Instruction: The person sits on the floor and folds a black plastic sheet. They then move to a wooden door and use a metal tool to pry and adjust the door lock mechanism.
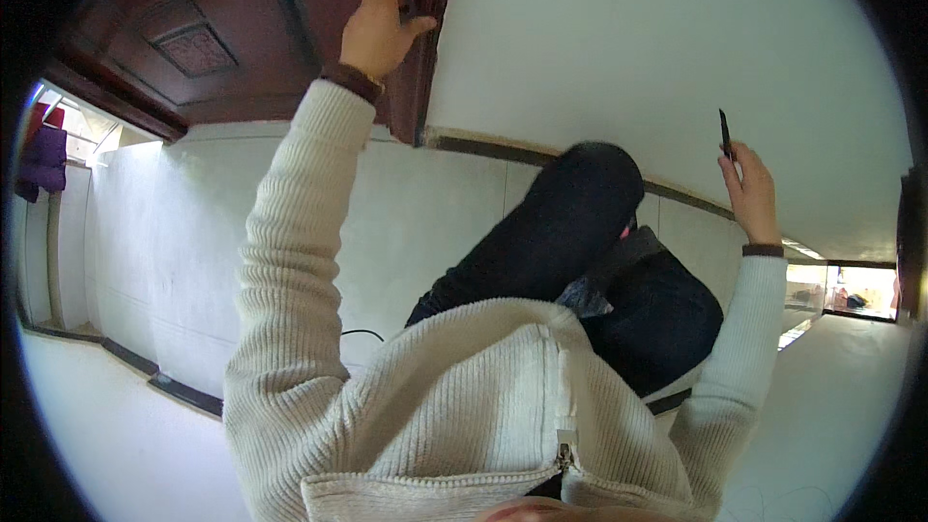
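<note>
My left hand (378, 29) is raised at the edge of a dark red-brown wooden door (290, 14) and its frame. Its thumb stands apart from the index finger, and the hand is open. A small dark fitting (404, 8) shows between thumb and finger; I cannot make out its kind. The other fingers are partly hidden. Off to the right, my right hand (751, 191) is closed on a slim black pointed tool (725, 130). The tool points up, in front of the pale wall, and its exact kind is unclear.
My bent legs (551, 222) in dark trousers lie over the pale tiled floor (213, 232). A dark skirting strip (493, 148) runs along the wall (599, 48). Purple cloth (43, 157) hangs at far left. A thin black cable (362, 332) lies by my left sleeve.
</note>
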Motion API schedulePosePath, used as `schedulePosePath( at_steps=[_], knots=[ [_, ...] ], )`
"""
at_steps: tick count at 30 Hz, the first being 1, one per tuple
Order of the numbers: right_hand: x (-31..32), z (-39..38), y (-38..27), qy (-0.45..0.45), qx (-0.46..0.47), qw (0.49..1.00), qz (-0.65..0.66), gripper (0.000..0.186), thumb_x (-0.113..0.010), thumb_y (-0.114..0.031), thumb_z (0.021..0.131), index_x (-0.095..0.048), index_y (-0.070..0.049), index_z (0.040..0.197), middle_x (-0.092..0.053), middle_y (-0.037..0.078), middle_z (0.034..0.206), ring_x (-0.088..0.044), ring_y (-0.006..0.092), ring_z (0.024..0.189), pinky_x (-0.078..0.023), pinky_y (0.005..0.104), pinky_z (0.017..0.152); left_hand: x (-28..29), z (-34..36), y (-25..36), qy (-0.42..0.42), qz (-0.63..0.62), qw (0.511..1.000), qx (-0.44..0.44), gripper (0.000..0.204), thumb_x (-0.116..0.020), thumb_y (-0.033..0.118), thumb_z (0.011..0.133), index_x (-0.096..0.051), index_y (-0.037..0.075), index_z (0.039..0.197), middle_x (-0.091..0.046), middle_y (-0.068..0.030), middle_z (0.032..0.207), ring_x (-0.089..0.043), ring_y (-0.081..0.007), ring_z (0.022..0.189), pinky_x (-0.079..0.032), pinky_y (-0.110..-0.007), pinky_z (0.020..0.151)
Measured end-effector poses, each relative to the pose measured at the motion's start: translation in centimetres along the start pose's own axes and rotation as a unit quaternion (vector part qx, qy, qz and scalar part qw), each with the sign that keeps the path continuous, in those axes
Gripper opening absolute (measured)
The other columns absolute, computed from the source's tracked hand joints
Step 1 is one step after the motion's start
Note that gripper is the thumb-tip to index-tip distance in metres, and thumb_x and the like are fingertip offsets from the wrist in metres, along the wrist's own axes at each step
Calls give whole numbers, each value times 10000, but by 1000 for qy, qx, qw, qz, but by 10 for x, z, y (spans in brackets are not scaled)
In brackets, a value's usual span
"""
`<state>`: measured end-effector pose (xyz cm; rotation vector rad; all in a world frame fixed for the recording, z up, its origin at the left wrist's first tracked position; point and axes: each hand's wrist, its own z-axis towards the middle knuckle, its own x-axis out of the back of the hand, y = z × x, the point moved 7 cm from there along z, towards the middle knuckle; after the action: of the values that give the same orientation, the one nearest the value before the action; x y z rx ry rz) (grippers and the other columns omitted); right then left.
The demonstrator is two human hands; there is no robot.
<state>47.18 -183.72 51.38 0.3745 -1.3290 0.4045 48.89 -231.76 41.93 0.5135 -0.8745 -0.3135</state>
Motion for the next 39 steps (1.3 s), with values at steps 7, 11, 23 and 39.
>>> schedulePosePath(
  at_steps=[7,11,23,39],
  knots=[
    [20,36,-37,42,101,994,-22,255,-503,-237,933,-552,-44,1092,-611,134,956,-593,294,881,-465,376,754,-8,7,-15,-65,10,998,12,775,-702,319,782,-292,-49,1327,-404,-294,1310,-412,-414,1212,-351,-408,1009],
    [21,58,-52,56,109,991,47,254,-487,-242,940,-543,-39,1080,-608,142,949,-592,301,865,-468,380,747,-2,9,-16,-57,39,996,50,750,-709,290,780,-319,-85,1299,-423,-312,1289,-433,-409,1205,-364,-396,1002],
    [-118,67,-171,-44,286,922,256,220,-491,-204,872,-555,-51,1016,-602,135,898,-587,348,811,-476,429,708,11,-14,-8,-125,-92,964,218,704,-733,313,769,-363,40,1302,-486,-262,1266,-503,-337,1172,-404,-414,963],
    [-220,62,-209,-363,355,846,166,172,-510,-161,855,-530,-7,928,-600,156,826,-591,338,760,-476,425,668,-185,-206,-144,84,-220,877,419,342,-666,339,848,-611,5,800,-542,13,674,-446,-90,616,-374,-252,556]
  ],
)
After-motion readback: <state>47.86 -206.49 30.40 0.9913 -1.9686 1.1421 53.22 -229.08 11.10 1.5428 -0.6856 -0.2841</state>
